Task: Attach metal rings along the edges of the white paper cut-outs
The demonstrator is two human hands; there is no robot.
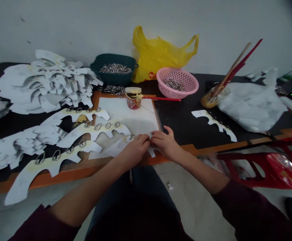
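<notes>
Bare hands (164,143) on scalloped white cutout (117,146), oval metal rings (98,127)

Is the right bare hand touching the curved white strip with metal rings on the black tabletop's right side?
Apart. The head view shows bare black tabletop between the right hand and the strip.

Two hands (164,143), five nearby ringed pieces (63,156), two baskets (177,94), one tub (133,103), one jar (208,101)

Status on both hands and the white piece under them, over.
Left hand, right hand: close together at white piece, exact grip hidden. White piece: partly covered by hands. Small tub and red stick beyond, not blocking.
</notes>
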